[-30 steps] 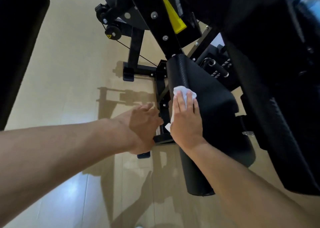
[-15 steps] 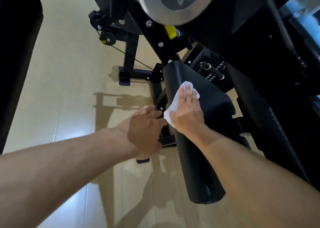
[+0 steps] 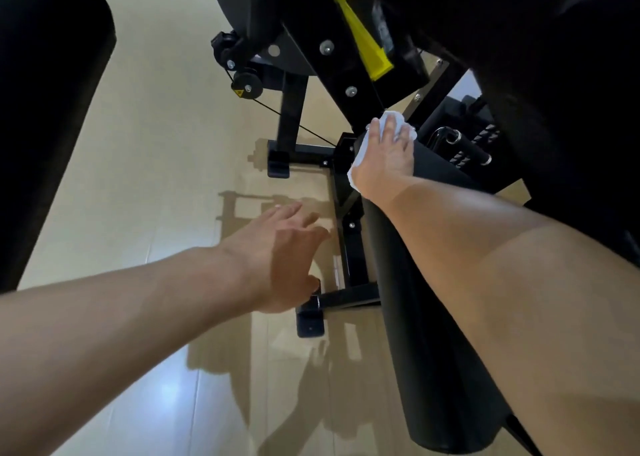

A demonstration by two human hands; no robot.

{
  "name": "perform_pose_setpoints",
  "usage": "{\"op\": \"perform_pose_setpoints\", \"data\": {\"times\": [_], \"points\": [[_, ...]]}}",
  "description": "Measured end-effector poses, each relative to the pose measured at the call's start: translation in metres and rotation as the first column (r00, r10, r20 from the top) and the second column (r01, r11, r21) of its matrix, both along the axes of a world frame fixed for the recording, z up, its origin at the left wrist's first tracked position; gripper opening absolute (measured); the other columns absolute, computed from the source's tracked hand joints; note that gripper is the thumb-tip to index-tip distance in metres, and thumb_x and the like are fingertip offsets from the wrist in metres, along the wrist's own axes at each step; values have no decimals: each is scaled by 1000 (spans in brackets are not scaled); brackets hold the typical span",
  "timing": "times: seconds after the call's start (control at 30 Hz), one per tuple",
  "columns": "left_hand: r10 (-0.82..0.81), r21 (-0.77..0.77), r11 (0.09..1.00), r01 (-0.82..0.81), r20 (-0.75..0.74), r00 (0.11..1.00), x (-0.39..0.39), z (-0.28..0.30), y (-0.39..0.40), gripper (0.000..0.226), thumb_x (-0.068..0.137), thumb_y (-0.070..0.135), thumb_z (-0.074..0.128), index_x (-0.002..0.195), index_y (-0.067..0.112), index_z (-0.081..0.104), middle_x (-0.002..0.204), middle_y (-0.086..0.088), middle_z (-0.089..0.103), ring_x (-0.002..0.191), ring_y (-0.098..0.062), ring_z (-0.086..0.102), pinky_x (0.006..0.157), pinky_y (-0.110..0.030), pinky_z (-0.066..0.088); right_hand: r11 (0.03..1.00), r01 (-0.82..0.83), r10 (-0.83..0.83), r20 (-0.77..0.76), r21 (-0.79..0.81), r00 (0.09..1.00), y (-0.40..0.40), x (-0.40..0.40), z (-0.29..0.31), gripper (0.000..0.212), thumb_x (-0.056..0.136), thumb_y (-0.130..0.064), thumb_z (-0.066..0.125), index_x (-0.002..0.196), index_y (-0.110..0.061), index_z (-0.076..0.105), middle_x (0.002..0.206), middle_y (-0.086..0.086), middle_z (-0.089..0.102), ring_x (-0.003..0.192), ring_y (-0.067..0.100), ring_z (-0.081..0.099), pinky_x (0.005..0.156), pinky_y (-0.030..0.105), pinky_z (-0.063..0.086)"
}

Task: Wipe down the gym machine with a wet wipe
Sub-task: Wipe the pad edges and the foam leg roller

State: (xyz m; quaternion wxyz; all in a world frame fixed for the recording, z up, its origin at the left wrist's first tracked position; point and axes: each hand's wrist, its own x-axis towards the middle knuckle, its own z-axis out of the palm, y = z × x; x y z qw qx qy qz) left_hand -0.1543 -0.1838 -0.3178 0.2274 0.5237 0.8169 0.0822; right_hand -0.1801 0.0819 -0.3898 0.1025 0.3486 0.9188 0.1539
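Note:
A black gym machine fills the upper right of the head view, with a long black padded seat [image 3: 426,303] running toward me. My right hand [image 3: 386,159] presses a white wet wipe [image 3: 407,126] flat against the far end of the pad, where it meets the black frame upright [image 3: 349,74]. White corners of the wipe stick out past my fingertips and beside my wrist. My left hand [image 3: 284,258] hovers with spread, relaxed fingers over the floor to the left of the pad, holding nothing.
A black floor frame [image 3: 349,247] with rubber feet lies under the pad. A pulley and cable [image 3: 246,83] sit at upper centre, beside a yellow lever [image 3: 367,46]. A black roller pad [image 3: 48,109] stands at far left. A knurled handle [image 3: 464,147] is right of my hand. Beige tile floor spreads left.
My right hand has slid the wipe up along the pad, from its middle to the far end by the frame. My left hand stayed beside the pad and spread its fingers.

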Motion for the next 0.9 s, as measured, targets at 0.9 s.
{"op": "perform_pose_setpoints", "data": {"times": [0.9], "points": [[-217,-112,967,228,100,971,51,24,-4,67,100,43,54,158,32,22,167,9,19,156,-14,4,125,-32,9,992,-91,85,-61,-93,995,-154,288,4,80,102,-41,50,163,-17,5,168,17,-13,154,43,-7,126,51,12]]}}
